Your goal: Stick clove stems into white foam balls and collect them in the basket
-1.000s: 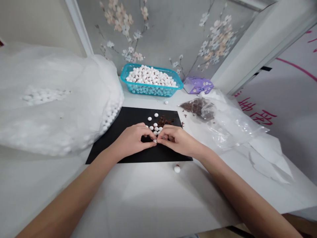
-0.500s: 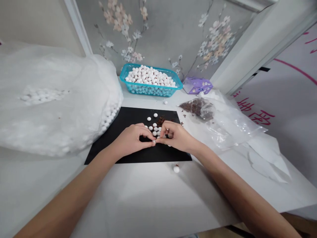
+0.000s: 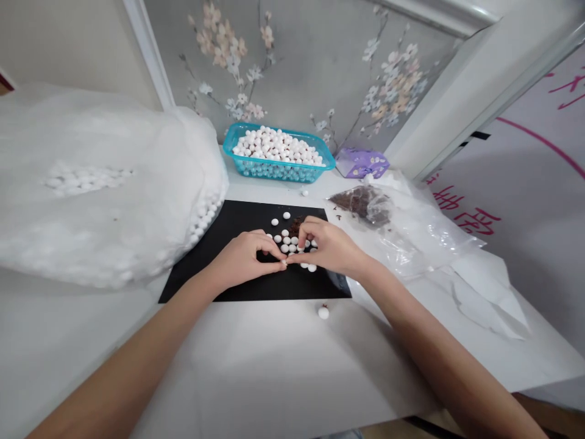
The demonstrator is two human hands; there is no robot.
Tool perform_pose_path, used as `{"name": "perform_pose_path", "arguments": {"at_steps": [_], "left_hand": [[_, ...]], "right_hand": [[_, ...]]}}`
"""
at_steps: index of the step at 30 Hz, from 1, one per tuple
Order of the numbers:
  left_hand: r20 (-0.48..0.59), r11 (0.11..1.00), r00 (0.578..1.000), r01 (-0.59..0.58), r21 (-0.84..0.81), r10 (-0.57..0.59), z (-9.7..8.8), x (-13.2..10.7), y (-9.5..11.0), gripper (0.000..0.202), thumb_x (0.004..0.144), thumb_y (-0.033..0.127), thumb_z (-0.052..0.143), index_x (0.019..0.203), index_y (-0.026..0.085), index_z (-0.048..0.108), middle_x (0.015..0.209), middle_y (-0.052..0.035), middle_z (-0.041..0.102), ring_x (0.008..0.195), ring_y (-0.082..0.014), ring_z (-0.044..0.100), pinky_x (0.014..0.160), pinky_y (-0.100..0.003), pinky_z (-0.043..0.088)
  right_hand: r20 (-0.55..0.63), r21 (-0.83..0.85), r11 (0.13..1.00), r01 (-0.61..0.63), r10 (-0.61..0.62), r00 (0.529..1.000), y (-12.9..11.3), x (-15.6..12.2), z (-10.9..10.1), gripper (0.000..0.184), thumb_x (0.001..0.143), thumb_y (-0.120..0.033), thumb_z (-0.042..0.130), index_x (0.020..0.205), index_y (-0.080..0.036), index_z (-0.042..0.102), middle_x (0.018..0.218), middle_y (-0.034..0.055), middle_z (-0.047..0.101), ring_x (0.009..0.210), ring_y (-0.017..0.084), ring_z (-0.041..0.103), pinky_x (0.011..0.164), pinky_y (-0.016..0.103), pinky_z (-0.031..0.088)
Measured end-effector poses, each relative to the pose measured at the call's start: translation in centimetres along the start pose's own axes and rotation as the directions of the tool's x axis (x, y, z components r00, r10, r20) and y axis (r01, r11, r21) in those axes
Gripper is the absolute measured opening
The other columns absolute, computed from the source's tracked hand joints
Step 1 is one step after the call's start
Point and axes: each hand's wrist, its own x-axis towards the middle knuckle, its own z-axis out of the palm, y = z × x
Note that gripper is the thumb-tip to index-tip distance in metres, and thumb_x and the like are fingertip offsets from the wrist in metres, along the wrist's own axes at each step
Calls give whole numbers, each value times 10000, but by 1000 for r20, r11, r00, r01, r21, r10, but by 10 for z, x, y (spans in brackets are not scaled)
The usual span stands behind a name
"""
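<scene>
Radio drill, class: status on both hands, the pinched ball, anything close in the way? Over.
Left hand pinching small white ball over black sheet. Right hand at same ball, thumb touching or nearly. Loose white balls crowd just beyond.

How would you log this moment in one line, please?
left hand: pinching white ball; right hand: touching same ball; below: black sheet; beyond: blue tub

purple packet (image 3: 363, 163) (pale print) | grey blossom-patterned panel (image 3: 301, 67) behind it | white board (image 3: 532, 183) at right, pink writing (image 3: 478, 222)
</scene>
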Motion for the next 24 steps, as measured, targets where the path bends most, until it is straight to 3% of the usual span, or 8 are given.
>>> {"name": "perform_pose_path", "arguments": {"at_steps": [3,7,10,14,17,19,22,24], "left_hand": [[-81,999,996,34,42,-31,-1,-1,1,154,699,339,651,792,233,712,772,-9,667,717,-141,557,619,-240,419],[-165,988,986,30,154,-5,-3,-2,3,124,696,307,618,770,217,664,769,10,636,686,-127,528,621,-236,409],[-140,980,990,-4,200,33,-3,-4,4,99,707,277,589,762,213,640,767,12,627,697,-131,525,646,-244,414],[-106,973,993,-25,230,50,-3,-6,5,95,718,272,581,773,211,627,776,10,630,714,-139,528,647,-251,412],[-123,979,991,-19,202,45,-4,-6,5,169,751,353,581,830,207,611,835,7,630,695,-130,518,643,-252,414],[-200,987,980,18,163,15,-4,-5,4,265,782,414,555,945,209,594,878,0,624,656,-117,505,631,-251,419],[-315,997,949,46,62,-25,-3,-3,6,381,816,402,531,1150,220,523,957,-16,621,643,-103,516,594,-230,434],[-319,1000,947,20,-5,-21,0,-2,8,356,825,368,532,1149,221,541,985,-21,629,666,-98,543,564,-207,444]], "right_hand": [[-66,10,999,48,-47,997,12,9,-10,253,662,-378,734,716,-183,583,711,-24,494,629,105,463,573,221,344],[-223,-193,976,-96,52,973,27,29,-10,165,733,-325,669,809,-180,651,687,-17,472,600,113,458,588,245,343],[-192,-257,954,-152,103,976,30,43,2,219,766,-340,629,928,-197,662,735,-1,504,618,125,486,574,252,337],[-192,-262,952,-160,111,975,23,50,13,137,796,-292,586,847,-198,671,758,9,524,655,132,506,567,252,336],[-271,-172,978,-121,71,960,13,39,13,123,778,-284,604,820,-185,663,740,2,507,637,118,494,575,248,354],[-314,-41,996,-83,66,947,6,26,13,141,773,-302,612,830,-183,662,704,-11,480,586,100,460,553,243,356],[-298,229,971,-69,138,945,-6,5,14,190,769,-362,619,822,-188,675,636,-28,436,537,90,402,504,237,331],[-230,368,924,-104,199,953,-11,-4,17,231,762,-398,621,804,-179,683,641,-24,457,534,85,388,497,239,321]]}}
